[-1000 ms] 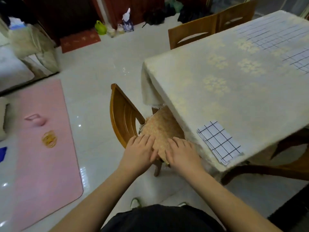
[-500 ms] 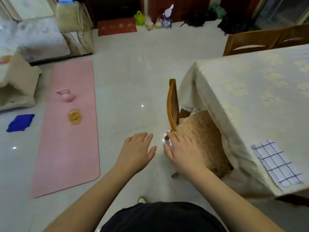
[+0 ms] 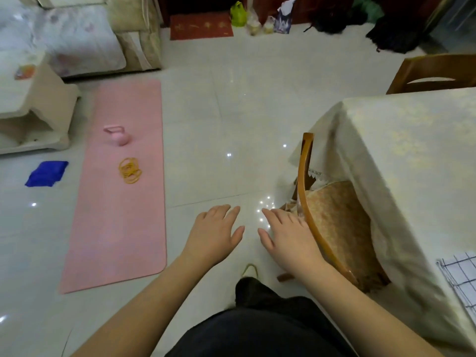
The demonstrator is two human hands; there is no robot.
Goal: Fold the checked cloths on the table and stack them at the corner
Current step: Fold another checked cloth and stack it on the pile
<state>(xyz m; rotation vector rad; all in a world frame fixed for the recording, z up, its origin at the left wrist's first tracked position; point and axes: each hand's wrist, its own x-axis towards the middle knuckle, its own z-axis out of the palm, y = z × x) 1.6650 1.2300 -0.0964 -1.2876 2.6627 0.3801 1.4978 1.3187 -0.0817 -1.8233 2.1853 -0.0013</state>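
A folded white cloth with dark checks [image 3: 461,276] lies at the near corner of the table [image 3: 412,140], cut off by the right edge of the view. My left hand [image 3: 215,234] hovers palm down over the floor, fingers apart, holding nothing. My right hand [image 3: 288,237] is beside it, also flat and empty, just left of the wooden chair's backrest [image 3: 307,202]. Both hands are well left of the cloth and away from the table top.
The chair with a woven seat cushion [image 3: 337,228] is tucked under the cream tablecloth. A second chair [image 3: 432,73] stands behind the table. On the floor lie a pink mat [image 3: 118,191] with a kettlebell [image 3: 117,135] and yellow bands [image 3: 130,170], and a blue cloth [image 3: 46,173].
The view has swung left, away from the table. My hands have come off the chair cushion and now hover over the floor; the checked cloth has slid to the right edge.
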